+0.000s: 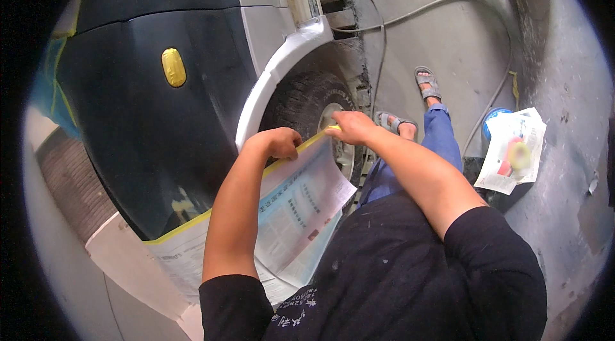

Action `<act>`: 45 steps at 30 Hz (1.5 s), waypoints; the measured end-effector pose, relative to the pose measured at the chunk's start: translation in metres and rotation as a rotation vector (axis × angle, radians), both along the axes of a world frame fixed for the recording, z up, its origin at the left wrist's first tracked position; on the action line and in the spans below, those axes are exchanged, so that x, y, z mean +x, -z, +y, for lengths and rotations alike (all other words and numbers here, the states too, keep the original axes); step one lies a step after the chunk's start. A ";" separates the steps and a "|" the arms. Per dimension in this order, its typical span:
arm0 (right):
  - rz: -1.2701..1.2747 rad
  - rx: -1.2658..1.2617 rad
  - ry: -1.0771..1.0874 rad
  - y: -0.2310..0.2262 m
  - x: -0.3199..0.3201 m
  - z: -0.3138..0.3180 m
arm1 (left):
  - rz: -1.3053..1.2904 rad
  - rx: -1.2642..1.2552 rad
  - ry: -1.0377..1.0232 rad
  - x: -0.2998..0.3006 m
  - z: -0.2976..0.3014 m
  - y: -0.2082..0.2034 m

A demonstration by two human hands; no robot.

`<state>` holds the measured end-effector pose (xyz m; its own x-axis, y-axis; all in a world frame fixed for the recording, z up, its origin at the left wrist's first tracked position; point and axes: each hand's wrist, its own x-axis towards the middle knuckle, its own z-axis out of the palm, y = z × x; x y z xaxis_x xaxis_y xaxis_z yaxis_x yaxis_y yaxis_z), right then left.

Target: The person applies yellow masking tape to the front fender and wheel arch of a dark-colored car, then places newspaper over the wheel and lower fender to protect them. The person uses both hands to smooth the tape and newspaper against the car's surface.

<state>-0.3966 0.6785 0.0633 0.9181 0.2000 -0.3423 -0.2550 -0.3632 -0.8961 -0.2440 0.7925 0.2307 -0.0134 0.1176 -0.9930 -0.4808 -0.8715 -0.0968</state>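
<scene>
A sheet of newspaper edged with yellow masking tape hangs between my hands in front of the wheel. My left hand is closed on its taped edge, close to the white wheel arch. With my right hand I pinch the far end of the tape, in front of the wheel rim. To the left, more newspaper is taped along the lower edge of the dark vehicle panel. An oval piece on that panel is covered in yellow tape.
The tire stands beside a floor grating. A grey hose curves over the concrete floor. At right, papers with a yellowish roll lie by a blue container. My sandaled feet are near the wheel.
</scene>
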 end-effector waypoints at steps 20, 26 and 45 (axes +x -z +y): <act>-0.062 0.154 0.088 0.023 -0.025 -0.031 | 0.064 -0.104 -0.158 -0.011 -0.011 0.071; 0.161 -0.004 0.032 0.020 -0.014 -0.029 | 0.052 -0.102 -0.219 -0.018 -0.013 0.081; 0.043 0.317 0.275 0.037 -0.020 -0.030 | -0.090 -0.440 -0.064 -0.041 -0.022 0.145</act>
